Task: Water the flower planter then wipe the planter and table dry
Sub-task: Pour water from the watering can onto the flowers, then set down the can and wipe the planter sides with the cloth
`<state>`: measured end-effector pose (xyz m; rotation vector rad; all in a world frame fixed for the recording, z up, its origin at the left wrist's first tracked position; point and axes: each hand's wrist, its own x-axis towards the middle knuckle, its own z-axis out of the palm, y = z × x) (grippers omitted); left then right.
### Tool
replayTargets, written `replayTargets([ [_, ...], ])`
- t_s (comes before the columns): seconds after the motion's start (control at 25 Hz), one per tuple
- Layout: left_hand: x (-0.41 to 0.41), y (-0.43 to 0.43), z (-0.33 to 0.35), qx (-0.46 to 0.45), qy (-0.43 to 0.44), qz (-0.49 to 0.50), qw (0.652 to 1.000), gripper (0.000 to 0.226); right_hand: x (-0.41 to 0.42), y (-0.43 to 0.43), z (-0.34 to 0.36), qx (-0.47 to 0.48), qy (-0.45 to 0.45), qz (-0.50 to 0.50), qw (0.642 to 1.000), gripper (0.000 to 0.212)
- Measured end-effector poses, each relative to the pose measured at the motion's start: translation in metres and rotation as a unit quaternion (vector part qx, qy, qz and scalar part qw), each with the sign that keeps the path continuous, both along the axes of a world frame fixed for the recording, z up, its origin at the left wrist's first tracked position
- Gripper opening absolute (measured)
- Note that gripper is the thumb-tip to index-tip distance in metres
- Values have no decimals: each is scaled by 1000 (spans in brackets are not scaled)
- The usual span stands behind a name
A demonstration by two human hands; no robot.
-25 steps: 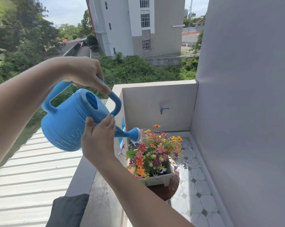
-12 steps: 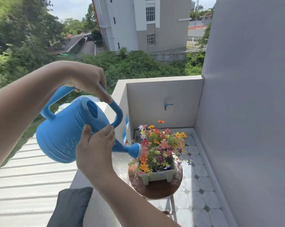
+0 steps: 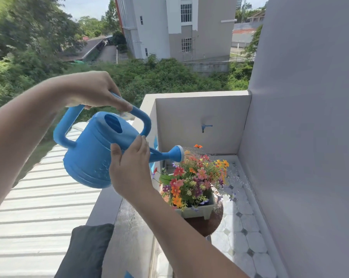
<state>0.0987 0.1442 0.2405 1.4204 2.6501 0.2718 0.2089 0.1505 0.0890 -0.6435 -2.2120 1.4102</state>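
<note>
Left fingers (image 3: 117, 102) grip handle (image 3: 144, 120); right fingers (image 3: 139, 146) touch can (image 3: 89, 157)

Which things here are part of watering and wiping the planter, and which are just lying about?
In use: watering can, left hand, right hand, planter, table; dark cloth, probably for wiping.
Lying about: wall tap, floor tiles.

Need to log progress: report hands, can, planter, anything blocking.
Left hand grips watering can handle; right hand flat against its side. Spout spraying over flower planter. Nothing blocking.
</note>
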Motion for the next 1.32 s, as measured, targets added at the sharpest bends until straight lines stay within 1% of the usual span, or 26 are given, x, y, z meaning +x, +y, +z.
replayTargets([
  [0.12, -11, -24, -21, 53, -65, 50, 995, 30, 0, -5, -11, 31, -27, 26, 999, 71],
  [0.2, -21, -43, -43, 98, -119, 86, 984, 29, 2, -9, -20, 49, -57, 51, 996, 72],
  [0.32, -34, -69, -79, 162, -194, 125, 959, 28, 2, -11, -34, 90, -92, 83, 988, 71],
  [0.44, -41, -93, -112, 232, -227, 170, 931, 30, -4, -7, -43, 113, -100, 125, 981, 71],
  [0.52, -42, -104, -130, 285, -224, 206, 909, 34, -17, -3, -52, 121, -96, 141, 978, 69],
  [0.64, -41, -113, -155, 346, -191, 264, 880, 47, -46, 0, -66, 130, -91, 150, 976, 66],
  [0.76, -38, -115, -179, 395, -156, 324, 845, 49, -78, 3, -82, 137, -103, 165, 971, 64],
  [0.96, -43, -118, -230, 409, -83, 391, 820, 50, -121, 1, -117, 166, -157, 211, 950, 58],
  [1.04, -45, -115, -247, 424, -81, 406, 806, 49, -134, 3, -132, 184, -165, 225, 942, 55],
  [1.16, -51, -111, -273, 428, -78, 427, 793, 48, -153, 3, -152, 181, -151, 229, 944, 47],
  [1.32, -51, -109, -298, 441, -87, 434, 781, 48, -154, 5, -173, 204, -173, 250, 930, 54],
])
